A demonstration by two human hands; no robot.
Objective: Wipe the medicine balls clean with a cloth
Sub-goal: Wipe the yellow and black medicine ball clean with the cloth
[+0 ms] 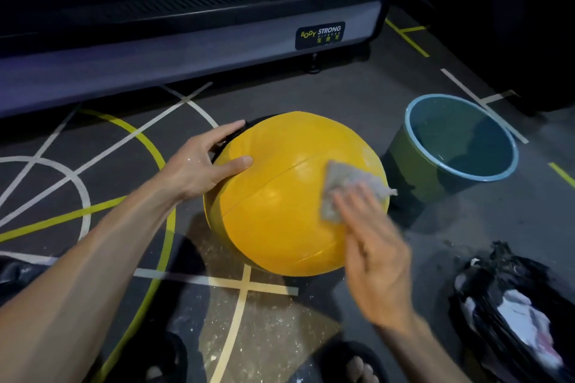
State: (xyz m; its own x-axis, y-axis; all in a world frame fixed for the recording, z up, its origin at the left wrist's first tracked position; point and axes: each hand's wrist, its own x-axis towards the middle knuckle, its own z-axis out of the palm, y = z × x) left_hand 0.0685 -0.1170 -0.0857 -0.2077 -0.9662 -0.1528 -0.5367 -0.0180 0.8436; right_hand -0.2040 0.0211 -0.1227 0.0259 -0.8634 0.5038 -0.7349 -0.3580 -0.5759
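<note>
A large yellow medicine ball with a black panel at its far side sits on the gym floor in the middle of the view. My left hand rests on its upper left side, fingers spread and fairly straight, steadying it. My right hand presses a grey cloth flat against the ball's right side; the hand is motion-blurred. Part of the cloth is hidden under my fingers.
A green bucket with a blue rim and water inside stands right of the ball. A black plastic bag with white contents lies at the lower right. A treadmill base runs along the back. My sandalled feet show at the bottom.
</note>
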